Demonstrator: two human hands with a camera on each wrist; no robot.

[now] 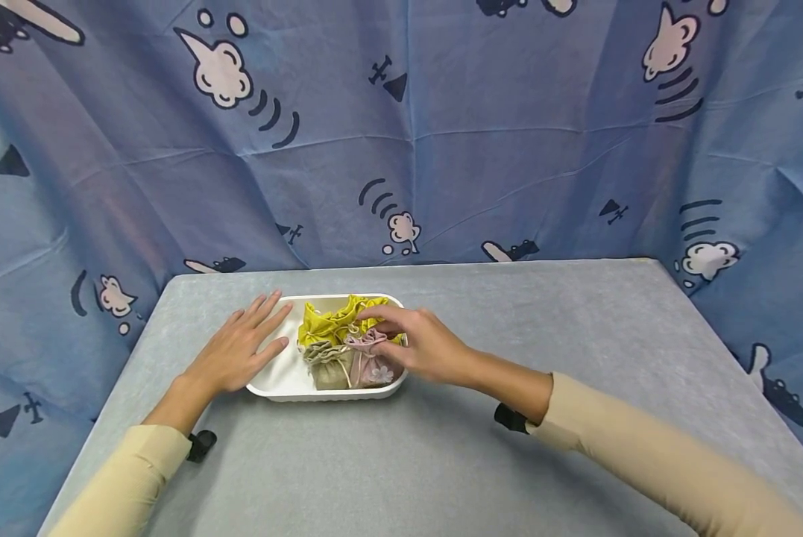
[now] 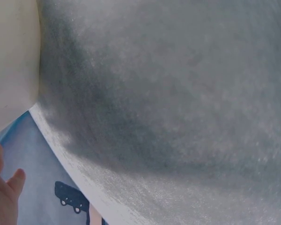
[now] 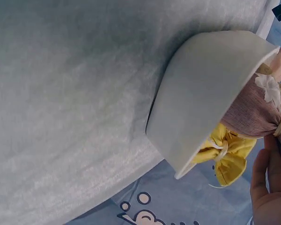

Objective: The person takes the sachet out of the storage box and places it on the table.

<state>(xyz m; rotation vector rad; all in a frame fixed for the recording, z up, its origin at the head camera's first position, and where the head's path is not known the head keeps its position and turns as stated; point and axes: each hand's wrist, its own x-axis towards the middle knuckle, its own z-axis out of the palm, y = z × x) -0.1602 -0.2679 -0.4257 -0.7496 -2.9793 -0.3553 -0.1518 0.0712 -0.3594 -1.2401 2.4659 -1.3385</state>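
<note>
A white tray (image 1: 282,377) holds several small drawstring pouches. At its near right lies a pink pouch (image 1: 369,369) with a pale flower on it, and my right hand (image 1: 435,347) pinches its gathered neck from the right. The right wrist view has my fingers (image 3: 275,171) at the tied neck of the pink pouch (image 3: 248,110). Next to it sits an olive-grey pouch (image 1: 330,371). Behind both are shiny yellow pouches (image 1: 320,327), partly covered by my right hand. My left hand (image 1: 240,349) rests at the tray's left rim, fingers spread and straight.
The tray stands on a grey cloth-covered table (image 1: 508,462), toward its back left. A blue patterned curtain (image 1: 441,171) hangs behind the table and along its sides. Dark bands with small devices (image 1: 202,445) sit at both wrists.
</note>
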